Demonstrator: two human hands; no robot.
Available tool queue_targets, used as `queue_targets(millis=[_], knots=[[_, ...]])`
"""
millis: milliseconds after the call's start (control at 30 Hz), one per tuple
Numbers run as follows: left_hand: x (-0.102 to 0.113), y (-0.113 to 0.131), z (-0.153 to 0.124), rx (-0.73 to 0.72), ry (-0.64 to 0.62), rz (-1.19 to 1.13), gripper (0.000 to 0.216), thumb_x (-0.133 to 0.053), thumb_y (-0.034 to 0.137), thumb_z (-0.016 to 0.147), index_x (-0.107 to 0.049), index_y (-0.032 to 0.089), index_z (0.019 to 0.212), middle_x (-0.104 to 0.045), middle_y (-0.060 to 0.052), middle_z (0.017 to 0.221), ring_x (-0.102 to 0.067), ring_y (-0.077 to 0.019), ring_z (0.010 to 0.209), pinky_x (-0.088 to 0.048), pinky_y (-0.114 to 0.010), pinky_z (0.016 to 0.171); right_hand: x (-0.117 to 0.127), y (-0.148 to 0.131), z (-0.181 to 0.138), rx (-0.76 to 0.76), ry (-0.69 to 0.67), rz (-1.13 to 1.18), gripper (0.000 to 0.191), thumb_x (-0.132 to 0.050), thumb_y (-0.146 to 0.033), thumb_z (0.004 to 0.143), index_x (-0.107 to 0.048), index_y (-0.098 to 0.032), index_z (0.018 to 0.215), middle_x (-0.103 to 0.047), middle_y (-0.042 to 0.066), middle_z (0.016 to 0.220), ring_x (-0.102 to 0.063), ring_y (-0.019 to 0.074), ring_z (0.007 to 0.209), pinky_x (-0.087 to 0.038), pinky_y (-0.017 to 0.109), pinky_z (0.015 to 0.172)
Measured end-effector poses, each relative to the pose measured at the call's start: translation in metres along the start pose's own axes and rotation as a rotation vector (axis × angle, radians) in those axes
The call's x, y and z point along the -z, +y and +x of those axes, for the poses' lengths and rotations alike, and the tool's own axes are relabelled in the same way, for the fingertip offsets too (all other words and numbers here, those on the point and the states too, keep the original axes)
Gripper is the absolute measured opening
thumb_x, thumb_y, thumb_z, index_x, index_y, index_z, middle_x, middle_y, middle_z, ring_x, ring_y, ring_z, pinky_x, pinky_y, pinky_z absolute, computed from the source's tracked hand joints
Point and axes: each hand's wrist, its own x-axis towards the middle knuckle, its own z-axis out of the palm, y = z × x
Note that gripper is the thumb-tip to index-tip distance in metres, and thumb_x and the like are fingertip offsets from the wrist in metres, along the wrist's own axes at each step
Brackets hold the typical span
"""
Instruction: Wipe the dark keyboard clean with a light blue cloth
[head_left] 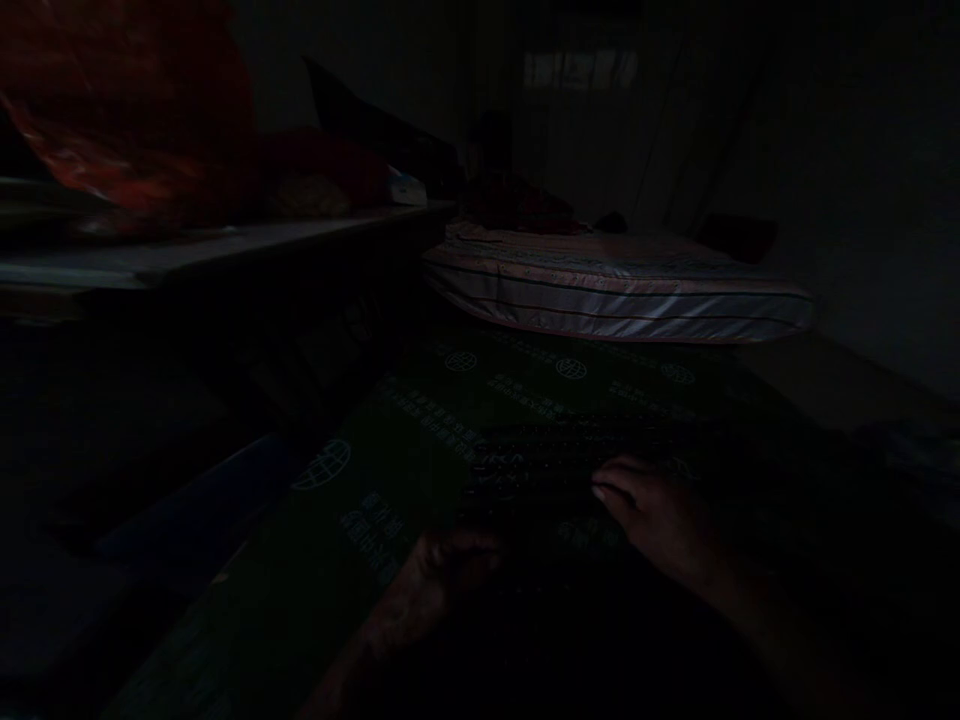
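The scene is very dark. My right hand point(656, 515) rests on a dark item point(547, 455) lying on a green printed mat point(420, 420); its fingers curl down over the item's near edge. My left hand point(442, 575) lies lower on the mat, fingers bent inward against the same dark item. What the dark item is cannot be made out, and whether either hand grips it is unclear.
A striped mattress point(615, 295) lies on the floor beyond the mat. A low shelf or table point(225, 250) at the left carries a red plastic bag point(127, 110) and small items. A dim curtain point(592, 130) hangs at the back.
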Motion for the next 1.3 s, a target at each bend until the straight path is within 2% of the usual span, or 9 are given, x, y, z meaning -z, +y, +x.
queue_targets(millis=[100, 233, 433, 767, 933, 1167, 1300], knots=[[0.000, 0.000, -0.001, 0.027, 0.006, -0.042, 0.037, -0.064, 0.052, 0.075, -0.074, 0.022, 0.094, -0.074, -0.004, 0.095, -0.066, -0.0220, 0.087, -0.052, -0.027, 0.075, 0.000, 0.028, 0.047, 0.027, -0.051, -0.109, 0.020, -0.052, -0.019, 0.087, -0.070, -0.023, 0.080, -0.068, 0.004, 0.084, -0.065, 0.0176, 0.076, -0.050, 0.030, 0.070], [0.000, -0.005, 0.000, 0.004, -0.006, -0.045, 0.039, -0.063, 0.055, 0.075, -0.074, 0.024, 0.097, -0.074, -0.004, 0.098, -0.066, -0.0222, 0.087, -0.052, -0.028, 0.076, -0.012, 0.058, 0.097, 0.051, -0.134, -0.236, 0.018, -0.055, -0.015, 0.084, -0.071, -0.022, 0.079, -0.069, 0.005, 0.089, -0.065, 0.0180, 0.081, -0.047, 0.029, 0.072], [0.003, -0.018, 0.005, -0.039, -0.008, 0.021, 0.036, -0.061, 0.052, 0.079, -0.073, 0.025, 0.098, -0.073, -0.003, 0.103, -0.066, -0.0226, 0.094, -0.052, -0.029, 0.081, -0.034, 0.078, 0.133, 0.025, -0.252, -0.266, 0.020, -0.058, -0.015, 0.082, -0.073, -0.023, 0.093, -0.071, 0.005, 0.099, -0.066, 0.0186, 0.091, -0.047, 0.028, 0.079], [0.004, -0.019, 0.005, -0.076, -0.038, 0.001, 0.034, -0.060, 0.050, 0.081, -0.073, 0.024, 0.099, -0.072, -0.003, 0.101, -0.066, -0.0215, 0.093, -0.054, -0.029, 0.081, -0.055, 0.088, 0.151, 0.006, -0.378, -0.295, 0.025, -0.060, -0.018, 0.082, -0.073, -0.022, 0.102, -0.070, 0.005, 0.109, -0.063, 0.0182, 0.102, -0.045, 0.026, 0.088], [0.004, -0.019, 0.006, -0.107, -0.059, -0.014, 0.032, -0.060, 0.047, 0.082, -0.073, 0.024, 0.100, -0.072, -0.003, 0.101, -0.067, -0.0215, 0.093, -0.055, -0.028, 0.080, -0.055, 0.086, 0.154, -0.003, -0.401, -0.326, 0.020, -0.062, -0.017, 0.080, -0.074, -0.021, 0.094, -0.071, 0.006, 0.103, -0.064, 0.0186, 0.097, -0.045, 0.027, 0.084], [0.003, -0.016, 0.004, -0.100, -0.041, -0.032, 0.030, -0.062, 0.046, 0.081, -0.072, 0.024, 0.100, -0.072, -0.002, 0.106, -0.066, -0.0210, 0.097, -0.053, -0.027, 0.083, -0.057, 0.084, 0.157, 0.029, -0.364, -0.355, 0.014, -0.061, -0.015, 0.079, -0.073, -0.019, 0.083, -0.070, 0.006, 0.094, -0.063, 0.0174, 0.091, -0.044, 0.025, 0.077], [0.001, -0.010, 0.003, -0.084, -0.029, -0.023, 0.031, -0.061, 0.046, 0.081, -0.072, 0.022, 0.097, -0.073, -0.003, 0.102, -0.066, -0.0199, 0.093, -0.053, -0.026, 0.080, -0.045, 0.074, 0.150, 0.037, -0.315, -0.340, 0.017, -0.055, -0.016, 0.084, -0.072, -0.018, 0.079, -0.068, 0.007, 0.091, -0.062, 0.0170, 0.087, -0.044, 0.026, 0.077]])
